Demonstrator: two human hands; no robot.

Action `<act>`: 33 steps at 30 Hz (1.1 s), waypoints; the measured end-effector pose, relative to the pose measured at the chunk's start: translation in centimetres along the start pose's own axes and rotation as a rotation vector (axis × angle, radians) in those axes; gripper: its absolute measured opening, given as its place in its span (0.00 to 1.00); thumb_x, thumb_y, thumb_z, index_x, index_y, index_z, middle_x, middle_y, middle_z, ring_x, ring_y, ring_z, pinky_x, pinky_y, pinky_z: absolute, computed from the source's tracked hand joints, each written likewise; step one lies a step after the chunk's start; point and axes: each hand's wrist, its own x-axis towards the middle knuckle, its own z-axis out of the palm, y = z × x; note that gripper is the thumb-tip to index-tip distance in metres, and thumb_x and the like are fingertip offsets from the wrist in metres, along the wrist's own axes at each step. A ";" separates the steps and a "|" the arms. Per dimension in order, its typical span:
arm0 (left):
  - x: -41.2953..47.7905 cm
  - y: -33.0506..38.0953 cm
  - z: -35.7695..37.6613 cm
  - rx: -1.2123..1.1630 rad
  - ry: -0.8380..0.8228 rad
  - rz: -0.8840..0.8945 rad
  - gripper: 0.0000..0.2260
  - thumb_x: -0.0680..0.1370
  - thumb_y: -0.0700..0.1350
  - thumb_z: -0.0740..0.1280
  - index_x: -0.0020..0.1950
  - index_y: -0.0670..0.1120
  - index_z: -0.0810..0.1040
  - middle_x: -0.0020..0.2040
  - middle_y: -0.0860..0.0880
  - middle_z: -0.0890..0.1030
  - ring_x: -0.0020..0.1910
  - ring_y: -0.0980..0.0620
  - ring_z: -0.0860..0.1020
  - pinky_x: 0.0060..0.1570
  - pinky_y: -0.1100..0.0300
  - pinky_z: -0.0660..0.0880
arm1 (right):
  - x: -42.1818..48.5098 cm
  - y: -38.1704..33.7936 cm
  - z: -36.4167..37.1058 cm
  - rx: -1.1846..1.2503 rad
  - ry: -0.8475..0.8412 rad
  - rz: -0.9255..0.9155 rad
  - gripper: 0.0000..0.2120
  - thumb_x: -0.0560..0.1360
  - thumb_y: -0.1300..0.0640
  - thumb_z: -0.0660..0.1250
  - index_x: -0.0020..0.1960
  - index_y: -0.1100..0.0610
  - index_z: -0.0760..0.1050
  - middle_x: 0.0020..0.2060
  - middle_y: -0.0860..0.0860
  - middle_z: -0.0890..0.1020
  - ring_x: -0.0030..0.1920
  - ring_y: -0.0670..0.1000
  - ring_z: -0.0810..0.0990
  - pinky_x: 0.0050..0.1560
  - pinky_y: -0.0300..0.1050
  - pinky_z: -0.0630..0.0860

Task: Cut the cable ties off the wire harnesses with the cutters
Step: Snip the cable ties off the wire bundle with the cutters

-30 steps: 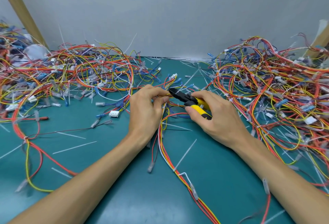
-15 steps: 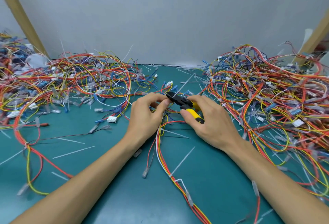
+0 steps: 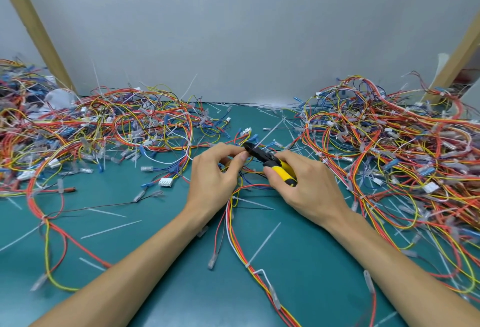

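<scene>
Left hand [image 3: 215, 178]: fingers curled, pinching harness [image 3: 232, 223] wires at the cutter nose.
Right hand [image 3: 306, 191]: fingers wrapped round the yellow handles of the cutters [image 3: 275, 164].
Harness: mat centre, trailing toward the near edge.
Open room: bare mat [image 3: 155, 287] between the forearms; left pile [image 3: 104, 129] and right pile [image 3: 389, 145] flank it.
Far edge: grey wall [image 3: 246, 41].

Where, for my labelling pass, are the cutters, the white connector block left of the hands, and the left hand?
cutters [image 3: 280, 170], head view, on the yellow handle.
white connector block [image 3: 165, 182], head view, on its housing.
left hand [image 3: 211, 181], head view, on its back.
</scene>
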 end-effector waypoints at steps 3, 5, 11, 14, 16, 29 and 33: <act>0.0 -0.1 0.0 0.002 0.003 -0.004 0.04 0.77 0.44 0.70 0.45 0.50 0.84 0.38 0.58 0.81 0.36 0.58 0.75 0.37 0.71 0.66 | 0.0 0.0 0.0 0.005 0.006 0.000 0.15 0.75 0.39 0.62 0.49 0.49 0.76 0.35 0.44 0.77 0.35 0.45 0.72 0.34 0.43 0.68; 0.1 -0.2 0.0 0.003 0.000 -0.011 0.04 0.77 0.44 0.70 0.45 0.49 0.85 0.37 0.58 0.81 0.36 0.58 0.75 0.37 0.71 0.66 | 0.0 0.0 0.0 -0.009 0.005 -0.011 0.16 0.75 0.38 0.61 0.51 0.49 0.76 0.37 0.43 0.77 0.36 0.45 0.72 0.35 0.41 0.68; 0.0 0.0 0.1 0.007 0.004 -0.011 0.04 0.77 0.45 0.70 0.44 0.51 0.84 0.37 0.59 0.81 0.36 0.58 0.75 0.36 0.73 0.66 | 0.0 0.0 0.1 -0.026 0.021 -0.008 0.16 0.75 0.37 0.60 0.49 0.48 0.75 0.35 0.43 0.76 0.34 0.44 0.71 0.33 0.41 0.66; 0.0 0.0 0.0 0.014 0.005 -0.024 0.04 0.77 0.44 0.70 0.45 0.50 0.85 0.37 0.59 0.81 0.36 0.59 0.75 0.36 0.74 0.66 | 0.0 0.0 0.2 -0.036 0.020 -0.021 0.17 0.75 0.37 0.59 0.51 0.48 0.76 0.37 0.42 0.77 0.36 0.43 0.71 0.35 0.40 0.65; 0.0 0.1 -0.1 0.004 0.004 -0.023 0.04 0.76 0.44 0.70 0.45 0.51 0.85 0.37 0.60 0.80 0.36 0.60 0.75 0.36 0.74 0.66 | 0.0 0.0 0.2 -0.033 0.026 -0.013 0.16 0.75 0.37 0.59 0.49 0.48 0.76 0.34 0.43 0.76 0.34 0.45 0.71 0.33 0.41 0.64; -0.1 0.5 -0.4 -0.027 -0.017 -0.068 0.05 0.77 0.45 0.70 0.46 0.51 0.86 0.35 0.57 0.84 0.36 0.59 0.79 0.40 0.67 0.73 | 0.2 -0.1 0.1 -0.041 0.075 -0.009 0.16 0.74 0.36 0.60 0.47 0.47 0.76 0.32 0.44 0.78 0.32 0.46 0.75 0.30 0.42 0.70; -0.1 0.6 -0.4 -0.017 -0.021 -0.072 0.05 0.77 0.46 0.70 0.45 0.51 0.86 0.34 0.58 0.83 0.36 0.59 0.79 0.39 0.66 0.73 | 0.2 -0.1 0.1 -0.030 0.083 -0.013 0.15 0.73 0.36 0.61 0.46 0.47 0.76 0.31 0.43 0.78 0.31 0.45 0.74 0.30 0.41 0.69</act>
